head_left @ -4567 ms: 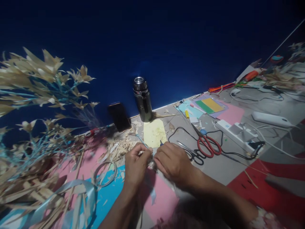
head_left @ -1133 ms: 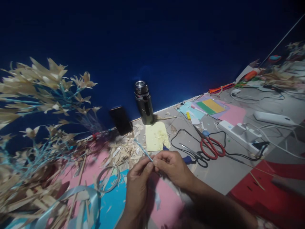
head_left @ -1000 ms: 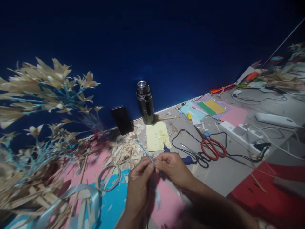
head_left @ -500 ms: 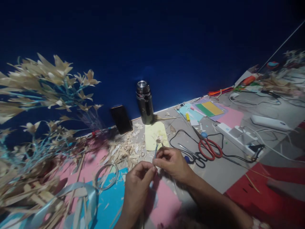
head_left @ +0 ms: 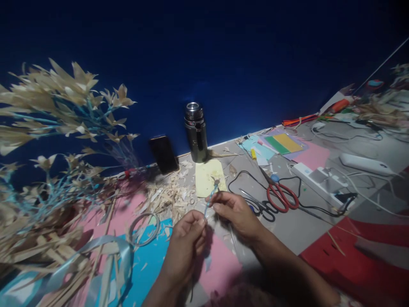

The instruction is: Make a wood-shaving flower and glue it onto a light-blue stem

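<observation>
A thin stem wrapped in light blue [head_left: 209, 202], with a small brownish tip, slants up between my two hands over a pale yellow sheet [head_left: 204, 179]. My left hand [head_left: 189, 236] pinches its lower end between thumb and forefinger. Higher up, the bent fingers of my right hand [head_left: 234, 212] close around the stem near its upper part. A light blue strip [head_left: 208, 262] hangs below the left fingers, above pink paper [head_left: 220, 273]. The wrist of my right hand comes in from the lower right.
Dried flowers on blue stems [head_left: 83, 106] fill the left. A flask [head_left: 195, 134] and a black phone [head_left: 163, 154] stand by the blue wall. Red-handled scissors [head_left: 281, 198], black-handled scissors [head_left: 266, 211] and a power strip [head_left: 319, 183] lie right. Wood shavings [head_left: 169, 198] lie left of the yellow sheet.
My hands have moved slightly apart, my right hand rising a little along the stem, so more of the blue wrap shows. The whole view has shifted slightly.
</observation>
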`<state>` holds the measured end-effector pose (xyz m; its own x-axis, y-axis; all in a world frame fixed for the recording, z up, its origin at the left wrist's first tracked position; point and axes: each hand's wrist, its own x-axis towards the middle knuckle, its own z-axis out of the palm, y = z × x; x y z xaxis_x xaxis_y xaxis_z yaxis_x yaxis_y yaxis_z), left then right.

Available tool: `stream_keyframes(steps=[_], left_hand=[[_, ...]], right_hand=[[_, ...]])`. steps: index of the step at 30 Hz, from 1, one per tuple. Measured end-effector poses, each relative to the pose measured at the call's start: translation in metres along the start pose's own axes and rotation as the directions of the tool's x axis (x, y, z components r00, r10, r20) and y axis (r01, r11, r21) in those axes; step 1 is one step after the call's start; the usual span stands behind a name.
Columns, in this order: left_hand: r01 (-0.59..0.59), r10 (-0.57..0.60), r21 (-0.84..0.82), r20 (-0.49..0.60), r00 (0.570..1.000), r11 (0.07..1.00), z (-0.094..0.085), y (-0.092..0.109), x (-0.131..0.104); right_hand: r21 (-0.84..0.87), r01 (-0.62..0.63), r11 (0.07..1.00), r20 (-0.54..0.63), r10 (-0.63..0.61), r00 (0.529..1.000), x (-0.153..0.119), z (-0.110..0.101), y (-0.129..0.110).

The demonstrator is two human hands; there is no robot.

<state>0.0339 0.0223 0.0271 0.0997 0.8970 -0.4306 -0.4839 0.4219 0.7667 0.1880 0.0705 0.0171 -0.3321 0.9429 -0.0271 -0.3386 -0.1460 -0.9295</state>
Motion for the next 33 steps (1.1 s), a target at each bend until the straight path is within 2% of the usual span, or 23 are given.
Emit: stream_keyframes(steps=[4, 6, 9, 11, 14, 17, 22, 23, 25, 27, 29, 31, 33], left_hand=[[-0.122, 0.133, 0.146, -0.064, 0.989, 0.982, 0.002, -0.005, -0.001], [-0.12, 0.13, 0.15, -0.058, 0.99, 0.981, 0.001, -0.005, -0.001], [0.05, -0.05, 0.001, 0.05, 0.998, 0.999, 0.001, -0.003, -0.001], [0.189, -0.171, -0.109, 0.16, 0.972, 0.976, 0.001, 0.0, -0.001], [0.282, -0.23, -0.21, 0.241, 0.943, 0.936, 0.003, 0.004, -0.002], [0.244, -0.195, -0.247, 0.206, 0.959, 0.938, 0.005, 0.006, -0.003], [0.057, -0.044, -0.172, 0.083, 0.996, 0.983, 0.007, 0.004, -0.005], [0.053, -0.043, -0.145, 0.071, 0.997, 0.988, 0.007, 0.003, -0.005], [0.116, -0.107, -0.12, 0.082, 0.991, 0.986, 0.006, 0.001, -0.005], [0.212, -0.196, -0.124, 0.132, 0.972, 0.969, 0.005, -0.001, -0.005], [0.252, -0.231, -0.123, 0.161, 0.96, 0.96, 0.004, -0.002, -0.005], [0.212, -0.199, -0.102, 0.125, 0.972, 0.972, 0.003, -0.002, -0.004], [0.137, -0.135, -0.083, 0.026, 0.99, 0.987, 0.003, -0.002, -0.003]], right_hand=[[0.069, 0.037, 0.997, -0.129, -0.028, 0.991, 0.003, 0.003, 0.002], [0.068, 0.043, 0.997, -0.207, -0.028, 0.978, 0.005, 0.007, 0.002], [0.094, 0.035, 0.995, -0.224, -0.013, 0.975, 0.006, 0.009, 0.0], [0.148, 0.022, 0.989, -0.199, 0.008, 0.98, 0.005, 0.009, -0.003], [0.211, 0.013, 0.977, -0.164, 0.023, 0.986, 0.005, 0.007, -0.005], [0.227, 0.067, 0.972, -0.152, -0.033, 0.988, 0.007, 0.006, -0.006], [0.182, 0.144, 0.973, -0.173, -0.113, 0.978, 0.007, 0.006, -0.002], [0.165, 0.15, 0.975, -0.184, -0.119, 0.976, 0.006, 0.006, -0.001], [0.135, 0.162, 0.978, -0.186, -0.135, 0.973, 0.004, 0.007, 0.001], [0.133, 0.178, 0.975, -0.149, -0.158, 0.976, 0.004, 0.007, 0.001], [0.158, 0.186, 0.97, -0.097, -0.173, 0.98, 0.004, 0.005, -0.001], [0.204, 0.151, 0.967, -0.071, -0.139, 0.988, 0.005, 0.002, -0.003], [0.275, 0.076, 0.958, -0.076, -0.057, 0.995, 0.003, -0.002, -0.004]])
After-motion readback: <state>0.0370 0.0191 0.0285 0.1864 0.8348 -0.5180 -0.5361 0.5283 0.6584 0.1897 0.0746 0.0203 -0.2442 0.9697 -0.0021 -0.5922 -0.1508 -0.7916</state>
